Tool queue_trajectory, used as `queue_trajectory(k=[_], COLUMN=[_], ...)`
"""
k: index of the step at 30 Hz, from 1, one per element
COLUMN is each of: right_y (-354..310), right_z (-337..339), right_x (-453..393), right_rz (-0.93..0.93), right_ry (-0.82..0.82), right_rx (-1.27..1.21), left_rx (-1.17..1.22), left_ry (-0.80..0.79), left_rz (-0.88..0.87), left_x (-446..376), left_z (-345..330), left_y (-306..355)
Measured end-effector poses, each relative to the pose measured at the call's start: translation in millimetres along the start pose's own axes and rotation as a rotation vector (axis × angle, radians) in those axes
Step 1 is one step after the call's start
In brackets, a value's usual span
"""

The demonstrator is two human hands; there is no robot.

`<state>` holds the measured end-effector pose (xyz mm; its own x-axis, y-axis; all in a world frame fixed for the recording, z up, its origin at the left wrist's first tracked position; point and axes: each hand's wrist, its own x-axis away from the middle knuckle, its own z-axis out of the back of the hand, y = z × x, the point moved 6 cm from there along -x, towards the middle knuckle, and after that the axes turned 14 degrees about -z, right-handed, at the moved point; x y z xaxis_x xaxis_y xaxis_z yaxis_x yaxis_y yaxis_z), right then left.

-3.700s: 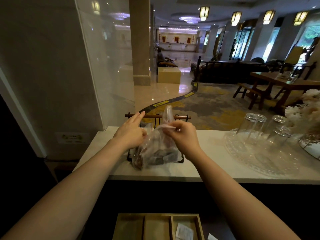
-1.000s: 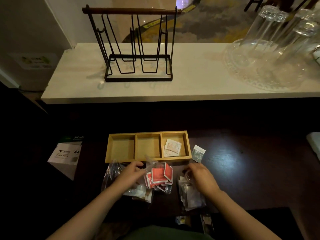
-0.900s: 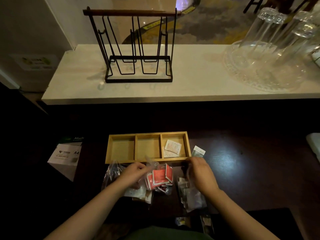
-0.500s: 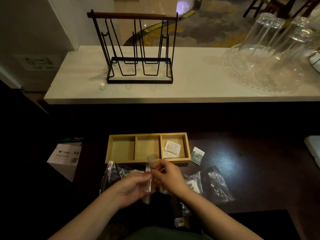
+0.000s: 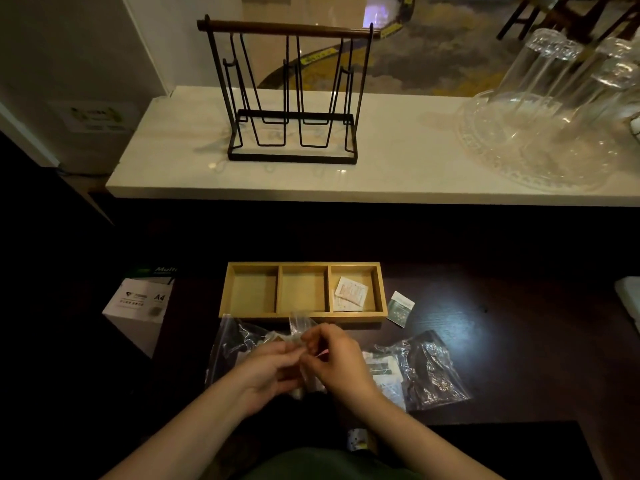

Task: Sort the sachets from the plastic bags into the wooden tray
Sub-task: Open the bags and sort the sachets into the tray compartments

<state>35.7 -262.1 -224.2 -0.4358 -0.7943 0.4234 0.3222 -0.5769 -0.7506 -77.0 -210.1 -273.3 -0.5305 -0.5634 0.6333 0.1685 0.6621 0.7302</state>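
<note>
A pale ledge (image 5: 398,178) spans the upper half of the frame, carrying a black wire rack (image 5: 291,98) and a glass tray (image 5: 540,161) of upturned glasses. Below it, the dark desk (image 5: 502,323) holds the wooden tray (image 5: 303,318) at centre, white sachets (image 5: 349,294) lying in its right compartment. At lower centre, the left hand (image 5: 268,370) and right hand (image 5: 337,358) both pinch a clear plastic bag (image 5: 301,323), each grip closed on it. Another plastic bag (image 5: 429,370) lies to the right, and a loose sachet (image 5: 400,308) rests just right of the tray.
</note>
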Motion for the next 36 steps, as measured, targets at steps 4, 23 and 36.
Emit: queue_trajectory(k=[4,23,36], right_y=[-1,14,5], right_z=[-7,0,8], right_x=[8,8,3], right_rz=[0.019,-0.160,-0.090], right_ry=[-0.022,-0.170,0.025], right_rx=[0.115,-0.247,0.040], left_rx=[-0.227,-0.329,-0.248], left_ry=[0.007,0.048,-0.002], left_rz=[-0.102,-0.246,-0.265], left_x=[-1,7,7], left_z=[8,5,-6], left_y=[4,3,12])
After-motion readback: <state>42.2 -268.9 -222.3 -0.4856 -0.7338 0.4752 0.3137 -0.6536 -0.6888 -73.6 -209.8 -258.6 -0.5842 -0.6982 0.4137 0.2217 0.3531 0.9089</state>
